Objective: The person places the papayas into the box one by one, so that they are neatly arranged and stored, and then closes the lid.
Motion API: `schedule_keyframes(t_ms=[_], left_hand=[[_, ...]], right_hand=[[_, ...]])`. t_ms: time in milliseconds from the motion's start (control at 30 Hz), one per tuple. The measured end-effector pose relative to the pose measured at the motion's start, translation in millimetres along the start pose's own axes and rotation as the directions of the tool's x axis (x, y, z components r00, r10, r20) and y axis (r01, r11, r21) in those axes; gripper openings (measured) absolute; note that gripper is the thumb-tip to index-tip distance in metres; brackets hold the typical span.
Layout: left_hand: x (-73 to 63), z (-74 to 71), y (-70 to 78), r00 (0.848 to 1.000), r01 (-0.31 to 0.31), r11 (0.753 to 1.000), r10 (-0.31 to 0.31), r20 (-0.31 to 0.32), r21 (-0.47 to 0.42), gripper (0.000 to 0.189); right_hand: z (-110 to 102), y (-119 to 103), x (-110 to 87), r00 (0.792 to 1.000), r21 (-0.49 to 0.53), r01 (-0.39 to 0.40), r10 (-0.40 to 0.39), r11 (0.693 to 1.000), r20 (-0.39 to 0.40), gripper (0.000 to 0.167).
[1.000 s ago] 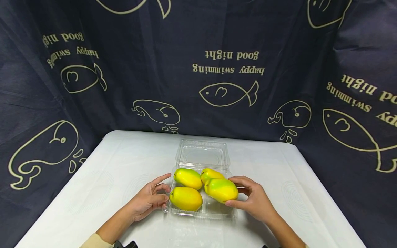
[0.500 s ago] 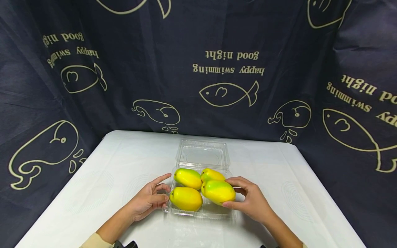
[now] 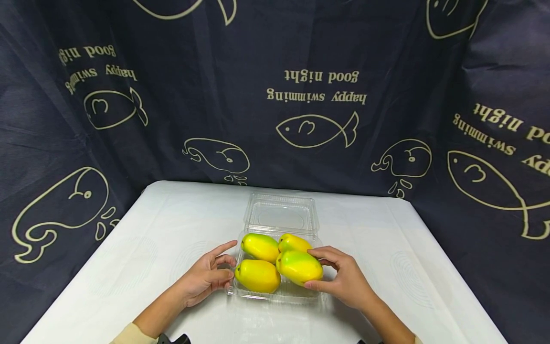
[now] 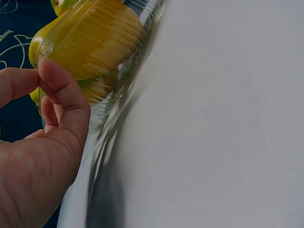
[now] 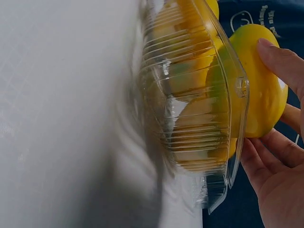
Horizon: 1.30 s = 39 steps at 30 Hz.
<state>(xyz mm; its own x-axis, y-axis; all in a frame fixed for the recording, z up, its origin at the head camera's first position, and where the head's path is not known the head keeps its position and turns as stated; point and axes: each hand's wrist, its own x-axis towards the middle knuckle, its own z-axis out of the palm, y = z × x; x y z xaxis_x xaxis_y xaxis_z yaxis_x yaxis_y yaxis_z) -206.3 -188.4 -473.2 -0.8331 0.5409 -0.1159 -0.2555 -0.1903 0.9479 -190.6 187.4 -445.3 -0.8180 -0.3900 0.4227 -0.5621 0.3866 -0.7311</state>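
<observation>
A clear plastic clamshell box [image 3: 253, 297] lies with its lid [image 3: 281, 215] folded back, away from the person. Three yellow-green mangoes sit in it: a front-left mango [image 3: 258, 276], a back-left mango [image 3: 260, 247] and a back-right mango [image 3: 294, 242]. My left hand [image 3: 208, 277] pinches the box's left rim [image 4: 39, 90] between thumb and finger, with the index finger stretched out. Over the front-right part of the box, my right hand [image 3: 343, 277] holds a fourth mango [image 3: 299, 267] by its right end. In the right wrist view this held mango [image 5: 259, 90] rises above the rim, thumb on its side.
The box stands on a white-covered table [image 3: 193, 215]. Behind and at both sides hangs a dark blue curtain [image 3: 258, 162] printed with fish outlines and words.
The right hand has brought its mango a little left and lower, toward the front-right part of the box. The left hand and the other mangoes have stayed put.
</observation>
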Motion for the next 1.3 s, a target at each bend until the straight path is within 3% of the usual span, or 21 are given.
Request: schedule_keyframes(t_ms=[333, 733, 1300], left_hand=[[-0.5, 0.2, -0.1, 1.000, -0.004, 1.000, 0.004, 0.003, -0.007, 0.094], [0.1, -0.1, -0.4, 1.000, -0.005, 1.000, 0.005, 0.005, -0.010, 0.093], [-0.4, 1.3, 0.7, 1.000, -0.004, 1.000, 0.004, 0.002, -0.010, 0.093]], right_hand=[[1.8, 0.3, 0.9, 1.000, -0.024, -0.012, 0.013, 1.000, 0.018, 0.057], [3.1, -1.8, -0.1, 0.998, -0.130, -0.024, 0.031, 0.991, 0.051, 0.059], [2.6, -4.4, -1.2, 0.997, -0.205, 0.031, -0.015, 0.978, 0.077, 0.061]])
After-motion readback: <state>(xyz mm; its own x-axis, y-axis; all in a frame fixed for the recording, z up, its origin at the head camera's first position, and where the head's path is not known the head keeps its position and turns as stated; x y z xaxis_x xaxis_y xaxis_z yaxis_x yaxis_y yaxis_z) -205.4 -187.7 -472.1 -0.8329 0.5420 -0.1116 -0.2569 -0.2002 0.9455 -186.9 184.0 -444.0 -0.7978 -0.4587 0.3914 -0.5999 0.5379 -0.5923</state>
